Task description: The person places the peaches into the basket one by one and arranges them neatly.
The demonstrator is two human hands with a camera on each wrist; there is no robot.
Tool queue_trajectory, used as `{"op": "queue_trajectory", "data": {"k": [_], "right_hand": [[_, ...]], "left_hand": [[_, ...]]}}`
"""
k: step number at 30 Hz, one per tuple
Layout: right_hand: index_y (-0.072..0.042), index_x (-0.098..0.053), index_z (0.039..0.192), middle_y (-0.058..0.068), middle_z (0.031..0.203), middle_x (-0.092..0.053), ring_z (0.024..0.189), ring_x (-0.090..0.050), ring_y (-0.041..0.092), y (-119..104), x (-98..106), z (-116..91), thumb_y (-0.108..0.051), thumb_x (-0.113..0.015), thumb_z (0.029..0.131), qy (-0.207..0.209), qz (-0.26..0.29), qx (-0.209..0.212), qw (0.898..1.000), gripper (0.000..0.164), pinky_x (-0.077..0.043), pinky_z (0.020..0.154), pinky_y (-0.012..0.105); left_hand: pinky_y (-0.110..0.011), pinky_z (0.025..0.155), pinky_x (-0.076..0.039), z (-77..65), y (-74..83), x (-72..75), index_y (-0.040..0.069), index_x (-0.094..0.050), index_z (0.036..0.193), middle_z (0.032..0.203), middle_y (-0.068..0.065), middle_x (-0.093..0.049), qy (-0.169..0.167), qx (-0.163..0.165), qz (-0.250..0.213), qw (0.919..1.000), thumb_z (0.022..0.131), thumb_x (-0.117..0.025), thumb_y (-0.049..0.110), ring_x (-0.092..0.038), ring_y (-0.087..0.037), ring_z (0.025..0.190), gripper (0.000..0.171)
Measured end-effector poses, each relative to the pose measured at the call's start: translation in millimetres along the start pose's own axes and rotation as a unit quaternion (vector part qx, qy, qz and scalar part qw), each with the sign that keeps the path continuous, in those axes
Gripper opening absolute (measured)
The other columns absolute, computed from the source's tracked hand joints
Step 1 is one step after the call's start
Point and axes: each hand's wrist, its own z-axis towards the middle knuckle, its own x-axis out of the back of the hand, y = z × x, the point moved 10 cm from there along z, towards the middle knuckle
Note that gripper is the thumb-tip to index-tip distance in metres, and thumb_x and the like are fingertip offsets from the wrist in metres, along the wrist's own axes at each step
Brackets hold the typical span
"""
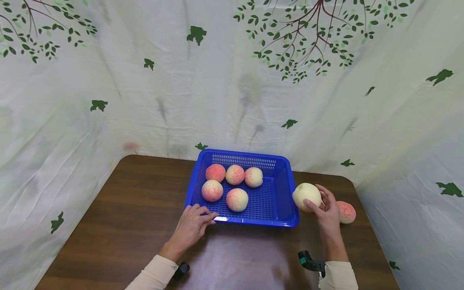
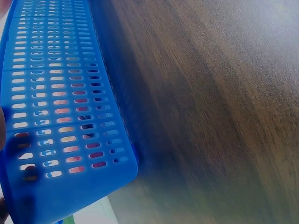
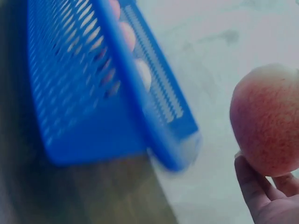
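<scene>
In the head view, a blue plastic basket [image 1: 270,222] with slotted walls holds several peaches, among them a red one [image 1: 215,172] and a paler one [image 1: 237,200]. My left hand [image 1: 192,225] grips the basket's front rim near its left corner; the left wrist view shows mostly the basket's slotted wall [image 2: 60,102]. Just beyond the basket's right side, my right hand [image 1: 328,211] holds a peach [image 1: 306,197] between thumb and fingers. That peach looks pale from above and blushed red in the right wrist view, where the peach [image 3: 268,121] is apart from the basket.
Another red-speckled peach [image 1: 346,212] lies on the brown wooden table [image 1: 145,201], to the right of my right hand and partly behind it. A pale cloth [image 1: 224,92] printed with leaves hangs behind and beside the table.
</scene>
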Motion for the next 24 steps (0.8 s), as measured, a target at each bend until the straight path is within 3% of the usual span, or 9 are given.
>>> {"op": "queue_trajectory", "data": {"k": [9, 17, 24], "right_hand": [[-0.007, -0.04, 0.141, 0.012, 0.137, -0.046, 0.114, -0.053, 0.015, -8.8, -57.5, 18.9, -0.006, -0.071, 0.086, -0.113, -0.018, 0.027, 0.993, 0.063, -0.048, 0.088, 0.022], [-0.004, -0.045, 0.138, 0.017, 0.136, -0.048, 0.117, -0.052, 0.032, 5.2, -88.8, 36.4, -0.001, -0.073, 0.083, -0.115, -0.03, 0.015, 0.993, 0.062, -0.048, 0.086, 0.026], [-0.002, -0.049, 0.134, 0.019, 0.135, -0.049, 0.118, -0.051, 0.035, 22.7, -111.6, 45.7, 0.0, -0.076, 0.079, -0.12, -0.039, -0.015, 0.992, 0.061, -0.043, 0.098, 0.044]], "left_hand": [[-0.029, 0.063, -0.032, -0.4, 0.8, 3.7, 0.019, -0.079, 0.093, 0.079, 0.007, -0.064, 0.002, 0.001, 0.004, 1.0, 0.07, -0.083, 0.016, -0.049, -0.014, 0.07, 0.024], [-0.03, 0.062, -0.033, -0.4, 0.4, 3.8, 0.02, -0.079, 0.093, 0.079, 0.008, -0.064, -0.004, 0.001, 0.01, 0.9999, 0.069, -0.083, 0.017, -0.049, -0.014, 0.069, 0.024], [-0.029, 0.062, -0.032, 1.3, 2.3, 3.1, 0.019, -0.079, 0.093, 0.079, 0.008, -0.064, 0.004, -0.001, 0.0, 1.0, 0.071, -0.082, 0.018, -0.048, -0.014, 0.069, 0.023]]}}
